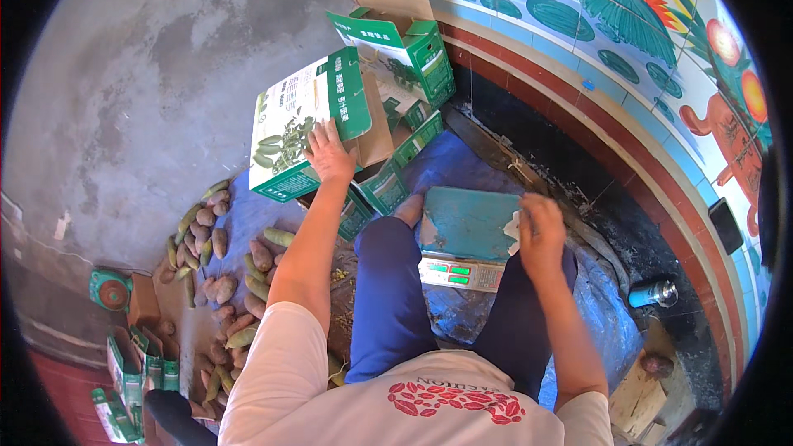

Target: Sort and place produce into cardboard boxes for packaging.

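- Looking down, we first meet our own white shirt with its red leaf print and our dark blue trousers, knees bent over a blue tarpaulin (607, 326) spread on the ground.
- Between our knees sits a weighing scale (462, 235), its teal platform bare and its lit green display facing us at the near edge.
- Our right hand (541, 227) rests at the platform's right edge, fingers curled around a small pale scrap; we cannot tell what the scrap is, but the hand is closed on it.
- Off the tarpaulin's left edge, sweet potatoes (223, 285) lie in a loose heap on a flattened piece of cardboard, reddish-brown ones mixed with greenish ones.
- Further left, near the lower left corner of the view, folded green cartons (140, 359) stand together, with a small teal device (110, 289) just above them.
- Our left arm stretches forward, and our left hand (329, 153) lies spread on the near corner of a green and white cardboard box (301, 120), fingers open and pressed flat against its printed side rather than wrapped around it.
- That box stands tilted at the far left edge of the tarpaulin, touching other green boxes (388, 182) lying beneath and behind it.
- Beyond it, another open box (409, 41) of the same kind leans against the base of the wall.
- To the right, a blue can (652, 291) lies on the dark strip below a painted wall of leaves and orange flowers.
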Tool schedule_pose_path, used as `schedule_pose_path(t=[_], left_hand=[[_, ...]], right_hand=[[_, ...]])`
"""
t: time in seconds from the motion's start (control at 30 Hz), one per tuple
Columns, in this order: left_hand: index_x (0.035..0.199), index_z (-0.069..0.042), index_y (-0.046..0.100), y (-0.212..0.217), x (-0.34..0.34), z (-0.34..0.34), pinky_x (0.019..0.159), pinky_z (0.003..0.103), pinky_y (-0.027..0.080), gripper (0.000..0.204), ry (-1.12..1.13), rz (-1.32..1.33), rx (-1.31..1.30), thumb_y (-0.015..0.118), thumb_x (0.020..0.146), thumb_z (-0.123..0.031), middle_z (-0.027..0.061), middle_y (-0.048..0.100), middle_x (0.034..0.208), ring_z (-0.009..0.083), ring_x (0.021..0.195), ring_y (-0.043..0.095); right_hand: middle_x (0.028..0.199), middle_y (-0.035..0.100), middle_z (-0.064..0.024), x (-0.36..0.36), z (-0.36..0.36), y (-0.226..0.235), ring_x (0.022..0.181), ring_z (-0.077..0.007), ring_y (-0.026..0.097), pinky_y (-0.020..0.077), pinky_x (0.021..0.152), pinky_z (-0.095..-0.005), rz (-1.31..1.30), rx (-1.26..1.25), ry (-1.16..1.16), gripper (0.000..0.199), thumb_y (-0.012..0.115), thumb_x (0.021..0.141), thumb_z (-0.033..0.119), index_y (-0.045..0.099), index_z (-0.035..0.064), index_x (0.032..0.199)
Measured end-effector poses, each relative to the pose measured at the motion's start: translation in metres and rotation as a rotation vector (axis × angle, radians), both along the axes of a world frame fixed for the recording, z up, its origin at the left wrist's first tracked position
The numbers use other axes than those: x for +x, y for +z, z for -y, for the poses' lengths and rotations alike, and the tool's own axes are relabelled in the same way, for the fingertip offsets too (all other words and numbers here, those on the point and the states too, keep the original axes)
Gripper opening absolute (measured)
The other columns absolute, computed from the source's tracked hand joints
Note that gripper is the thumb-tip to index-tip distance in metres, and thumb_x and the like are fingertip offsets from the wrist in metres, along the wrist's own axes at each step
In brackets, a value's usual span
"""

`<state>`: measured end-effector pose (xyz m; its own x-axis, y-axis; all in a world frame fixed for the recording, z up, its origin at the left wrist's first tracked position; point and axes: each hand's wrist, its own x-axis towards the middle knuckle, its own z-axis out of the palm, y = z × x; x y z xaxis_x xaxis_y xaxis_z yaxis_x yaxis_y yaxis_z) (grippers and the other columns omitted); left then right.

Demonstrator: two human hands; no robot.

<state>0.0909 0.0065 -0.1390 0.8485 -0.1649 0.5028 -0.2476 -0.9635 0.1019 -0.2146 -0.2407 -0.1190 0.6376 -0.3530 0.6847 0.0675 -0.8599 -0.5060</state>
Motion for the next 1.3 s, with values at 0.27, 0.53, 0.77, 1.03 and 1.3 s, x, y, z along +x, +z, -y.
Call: schedule_pose_path(t=[0.27, 0.53, 0.77, 1.03, 1.3], left_hand=[[0.137, -0.020, 0.035, 0.015, 0.030, -0.018, 0.098, 0.050, 0.036, 0.066, 0.099, -0.048, 0.078, 0.065, 0.078, -0.019, 0.0082, 0.035, 0.140, 0.0275, 0.127, 0.036], [0.103, 0.000, 0.064, 0.094, 0.020, -0.108, 0.077, 0.042, 0.048, 0.025, 0.043, 0.355, -0.484, 0.056, 0.086, -0.017, 0.0216, 0.065, 0.094, 0.0386, 0.087, 0.061], [0.098, 0.009, 0.062, 0.173, -0.046, -0.146, 0.074, 0.037, 0.049, 0.030, 0.019, 0.447, -0.770, 0.057, 0.088, -0.018, 0.0227, 0.066, 0.093, 0.0291, 0.081, 0.064], [0.110, 0.006, 0.057, 0.223, -0.121, -0.081, 0.070, 0.030, 0.051, 0.026, -0.468, 0.353, -1.250, 0.056, 0.089, -0.010, 0.0122, 0.064, 0.100, 0.0185, 0.082, 0.062], [0.111, 0.003, 0.056, 0.149, -0.124, 0.015, 0.076, 0.031, 0.048, 0.027, -0.575, -0.170, -1.434, 0.057, 0.090, -0.015, 0.0099, 0.063, 0.103, 0.0170, 0.089, 0.058]], right_hand=[[0.097, 0.060, -0.0136, 0.000, -0.003, -0.020, 0.087, -0.0333, 0.059, 0.0490, 0.075, -0.0388, -0.108, 0.080, 0.027, 0.015, 0.061, 0.076, -0.001, 0.060, 0.0023, 0.090], [0.097, 0.060, -0.0133, -0.009, 0.000, -0.019, 0.085, -0.0319, 0.060, 0.0493, 0.072, -0.0375, -0.095, 0.062, 0.011, 0.011, 0.060, 0.078, -0.001, 0.059, 0.0019, 0.089], [0.096, 0.060, -0.0129, -0.014, 0.004, -0.021, 0.084, -0.0313, 0.061, 0.0487, 0.071, -0.0361, -0.075, 0.069, -0.006, 0.008, 0.059, 0.080, 0.000, 0.059, 0.0020, 0.088], [0.093, 0.059, -0.0127, -0.016, 0.010, -0.023, 0.082, -0.0328, 0.060, 0.0491, 0.070, -0.0388, -0.056, 0.082, -0.038, 0.008, 0.059, 0.079, 0.001, 0.059, 0.0017, 0.087], [0.093, 0.058, -0.0138, -0.028, 0.018, -0.018, 0.082, -0.0325, 0.060, 0.0487, 0.070, -0.0396, -0.050, 0.072, -0.090, 0.013, 0.058, 0.080, 0.002, 0.058, 0.0028, 0.093]])
